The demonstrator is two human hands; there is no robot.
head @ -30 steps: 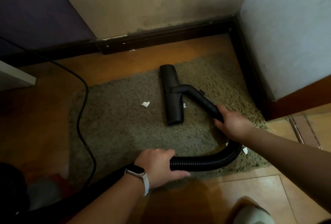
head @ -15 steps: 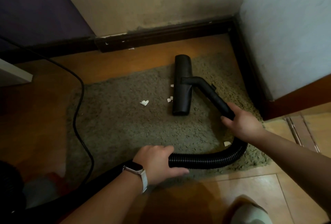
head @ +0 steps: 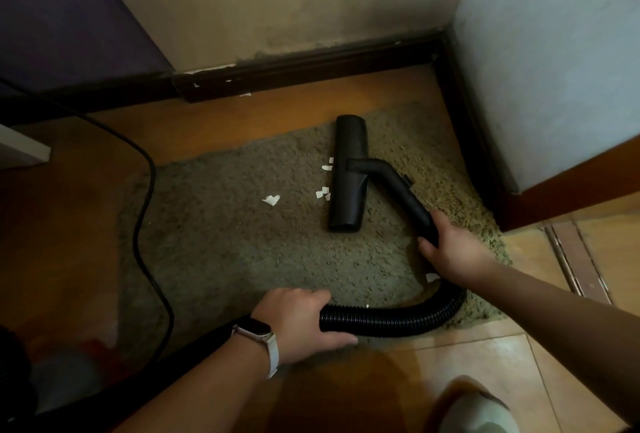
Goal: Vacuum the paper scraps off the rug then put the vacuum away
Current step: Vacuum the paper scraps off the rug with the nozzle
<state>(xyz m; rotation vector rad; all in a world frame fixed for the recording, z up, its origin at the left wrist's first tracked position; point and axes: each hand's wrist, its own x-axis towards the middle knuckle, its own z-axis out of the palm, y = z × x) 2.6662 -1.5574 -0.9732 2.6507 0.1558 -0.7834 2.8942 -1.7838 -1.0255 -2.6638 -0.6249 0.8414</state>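
The rug (head: 225,252) fills a corner between two walls, and a power cord (head: 145,224) trails along its left edge, clear of the working path. Across its near edge curves the ribbed hose (head: 391,320), bent in a loop, probably so the head can work sideways in so tight a corner. The cleaning head (head: 348,176) lies flat on the pile toward the far right, its long side facing the litter, likely so one sweep leftward takes most of it. The right hand (head: 453,252) is closed round the lower end of the stiff pipe (head: 398,190) that joins the head, which gives it the steering. The left hand (head: 298,321), a watch (head: 254,328) on its wrist, grips the hose low down, seemingly to keep the slack from dragging. The paper scraps (head: 322,193) lie on the rug, not yet picked up: several just beside the head's left side, a larger piece (head: 271,199) further left, and another (head: 431,276) by the right wrist.
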